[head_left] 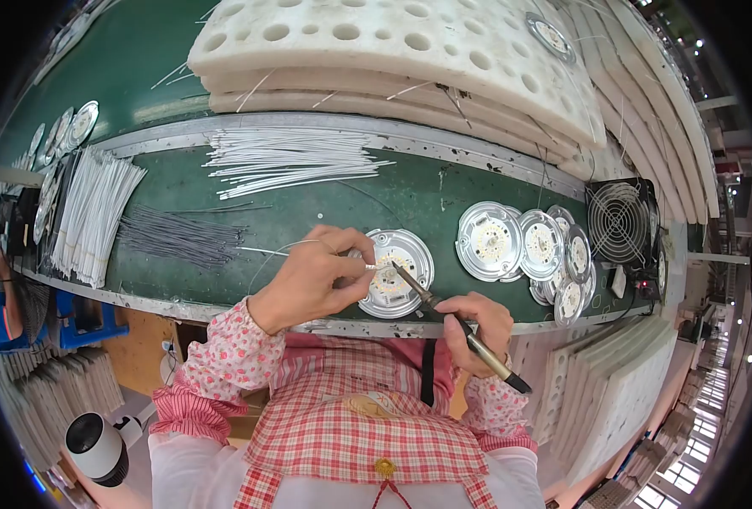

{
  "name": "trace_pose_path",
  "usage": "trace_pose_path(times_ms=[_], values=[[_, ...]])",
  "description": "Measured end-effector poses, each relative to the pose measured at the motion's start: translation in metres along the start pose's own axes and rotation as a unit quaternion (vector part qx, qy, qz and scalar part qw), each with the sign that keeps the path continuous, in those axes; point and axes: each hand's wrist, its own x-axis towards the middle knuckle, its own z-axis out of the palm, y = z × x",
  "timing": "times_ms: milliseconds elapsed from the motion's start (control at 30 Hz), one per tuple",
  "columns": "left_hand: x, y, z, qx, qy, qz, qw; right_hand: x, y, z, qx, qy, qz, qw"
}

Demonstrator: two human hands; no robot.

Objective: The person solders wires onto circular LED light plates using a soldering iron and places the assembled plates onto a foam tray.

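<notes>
Here, slender soldering iron (487, 355), round metallic disc (392, 293)

From a mount on the person's head, above a checked apron (350, 437), my one camera looks forward and steeply down across a green workbench (427, 212), with the left hand (312, 276) and right hand (482, 327) close below the lens near mid-frame. The wide fisheye view, black at its corners, bows the bench and reaches pale perforated slabs (376, 59) at top and distant windows (694, 450) lower right.
</notes>
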Motion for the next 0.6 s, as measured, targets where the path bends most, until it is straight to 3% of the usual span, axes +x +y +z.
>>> trace_pose_path(times_ms=[367, 467, 600], values=[[0.004, 0.008, 0.016, 0.14, 0.046, 0.074, 0.986, 0.007, 0.005, -0.008, -0.022, -0.065, -0.048, 0.997], [0.005, 0.011, 0.024, 0.178, 0.052, 0.094, 0.978, 0.0, 0.016, -0.009, 0.008, -0.051, -0.002, 0.999], [0.003, 0.007, 0.033, 0.167, 0.042, 0.102, 0.98, -0.014, 0.022, -0.004, 0.128, -0.016, 0.14, 0.982]])
